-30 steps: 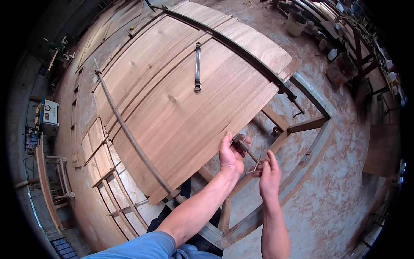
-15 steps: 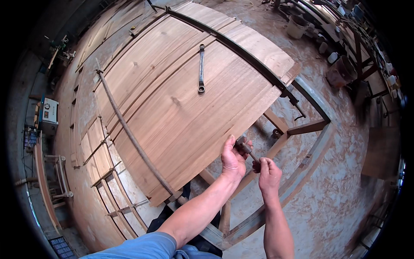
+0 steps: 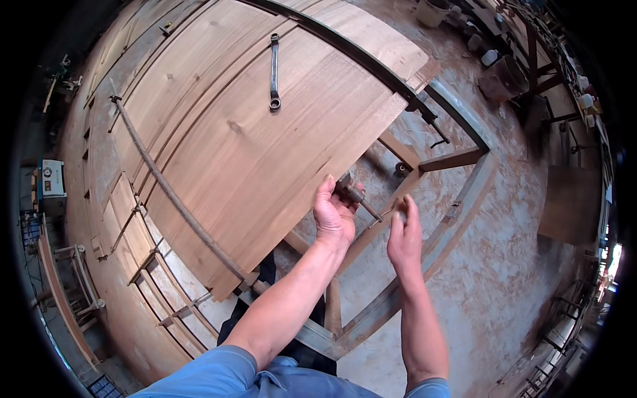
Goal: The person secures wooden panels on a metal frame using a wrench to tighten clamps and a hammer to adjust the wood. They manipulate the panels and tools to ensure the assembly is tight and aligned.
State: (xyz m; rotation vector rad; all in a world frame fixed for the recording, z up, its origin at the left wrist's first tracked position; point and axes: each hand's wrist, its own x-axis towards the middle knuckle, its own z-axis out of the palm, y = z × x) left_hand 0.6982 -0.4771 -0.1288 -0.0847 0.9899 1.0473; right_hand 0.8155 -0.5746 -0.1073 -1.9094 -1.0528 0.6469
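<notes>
My left hand (image 3: 334, 213) grips a short metal clamp screw (image 3: 355, 195) at the near right edge of a large glued wooden panel (image 3: 252, 146). Beside it my right hand (image 3: 403, 233) pinches the thin end of that same screw's handle bar between thumb and fingers. Both hands hover over the open part of the wooden frame (image 3: 458, 199) that carries the panel. A long bar clamp (image 3: 176, 196) runs along the panel's near left edge. Another bar clamp (image 3: 371, 63) crosses its far edge.
A double-ended ring wrench (image 3: 274, 73) lies on the panel near its far side. More boards (image 3: 152, 278) lie clamped to the left. Buckets and a box (image 3: 504, 73) stand on the dusty concrete floor at the far right. A blue machine (image 3: 52, 180) sits at the left.
Both hands have shifted slightly on the clamp screw; my right hand has dropped lower and its fingers now point up at the bar's end. The view has tilted a little.
</notes>
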